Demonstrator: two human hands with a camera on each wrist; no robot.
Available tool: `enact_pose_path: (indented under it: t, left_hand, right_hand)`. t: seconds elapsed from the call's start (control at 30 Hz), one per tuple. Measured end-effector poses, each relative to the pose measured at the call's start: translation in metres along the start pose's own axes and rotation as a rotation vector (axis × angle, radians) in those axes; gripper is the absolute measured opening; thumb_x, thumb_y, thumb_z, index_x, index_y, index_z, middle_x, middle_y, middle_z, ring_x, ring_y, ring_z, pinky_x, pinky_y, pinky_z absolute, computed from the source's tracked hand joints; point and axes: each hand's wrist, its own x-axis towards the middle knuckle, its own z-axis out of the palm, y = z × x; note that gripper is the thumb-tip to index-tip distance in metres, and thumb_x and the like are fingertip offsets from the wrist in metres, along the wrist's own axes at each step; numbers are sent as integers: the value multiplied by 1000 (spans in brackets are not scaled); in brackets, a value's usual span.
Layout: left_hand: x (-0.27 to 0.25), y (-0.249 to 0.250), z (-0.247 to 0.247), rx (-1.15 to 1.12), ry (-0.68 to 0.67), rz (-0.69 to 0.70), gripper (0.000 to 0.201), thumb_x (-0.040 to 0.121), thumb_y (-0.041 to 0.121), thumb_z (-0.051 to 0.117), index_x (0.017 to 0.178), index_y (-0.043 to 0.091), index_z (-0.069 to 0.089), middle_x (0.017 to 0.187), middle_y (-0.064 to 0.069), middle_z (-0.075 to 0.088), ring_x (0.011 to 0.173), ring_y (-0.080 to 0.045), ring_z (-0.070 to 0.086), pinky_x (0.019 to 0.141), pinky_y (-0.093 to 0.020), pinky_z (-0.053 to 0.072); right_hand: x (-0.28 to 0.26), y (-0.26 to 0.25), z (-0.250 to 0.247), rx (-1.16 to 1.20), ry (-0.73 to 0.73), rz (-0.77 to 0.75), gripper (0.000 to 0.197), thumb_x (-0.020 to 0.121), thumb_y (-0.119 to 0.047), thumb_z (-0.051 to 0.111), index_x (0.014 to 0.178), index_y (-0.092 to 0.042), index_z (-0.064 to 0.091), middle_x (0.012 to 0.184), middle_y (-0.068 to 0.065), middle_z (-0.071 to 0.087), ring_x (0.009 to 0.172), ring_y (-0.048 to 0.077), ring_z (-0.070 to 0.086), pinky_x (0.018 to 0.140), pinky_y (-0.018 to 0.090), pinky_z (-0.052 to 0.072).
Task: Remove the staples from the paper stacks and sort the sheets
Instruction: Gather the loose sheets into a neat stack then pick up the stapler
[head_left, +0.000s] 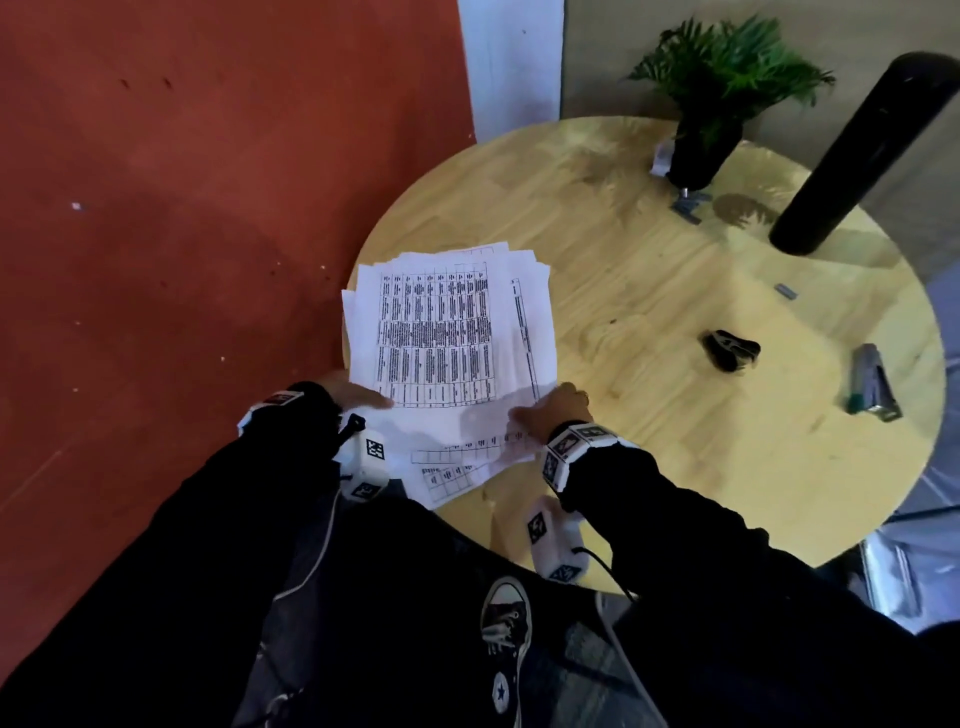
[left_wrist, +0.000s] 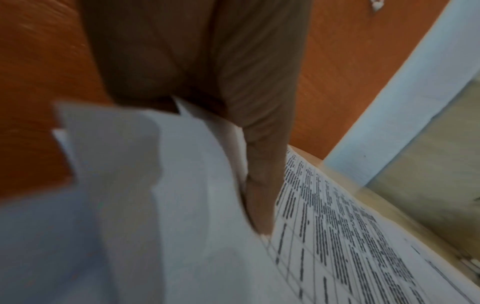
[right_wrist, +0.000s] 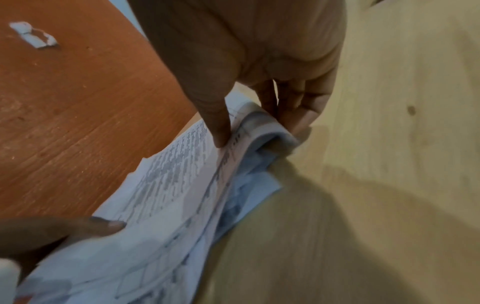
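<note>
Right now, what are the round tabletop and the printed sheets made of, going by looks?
Round tabletop: light wood, probably laminate or veneer; visible grain, slight sheen. Printed white sheets: thin matte paper; edges curl and bend under both hands.

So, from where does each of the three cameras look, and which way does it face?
Head: above, facing down at the round wooden table; both black sleeves, legs, a shoe show.
Left wrist: along the left hand, which grips the white printed sheets at their left edge.
Right wrist: along the right hand, which pinches their right edge.
All views share the sheets.
</note>
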Motion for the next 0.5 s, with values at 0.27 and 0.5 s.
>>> enact_pose_path:
  t: [0.27,0.5]
  left_hand:
    - [-23,42,47,45,-130,-32,66,95,38,50,141,-5,30,116,-26,58,104,-38,58,77,-35,44]
    - [-44,49,91,420,-139,48,71,96,46,45,146,1,22,151,-16,30,132,-31,42,105,-34,34]
  right_hand:
    - [2,39,-29,-26,45,34,40,86,-11,60,121,-3,41,118,19,56,109,34,56,80,35,43]
    - [1,58,-65,49,204,158,63,62,-30,84,114,-9,55,112,10,55,109,31,53,85,38,46]
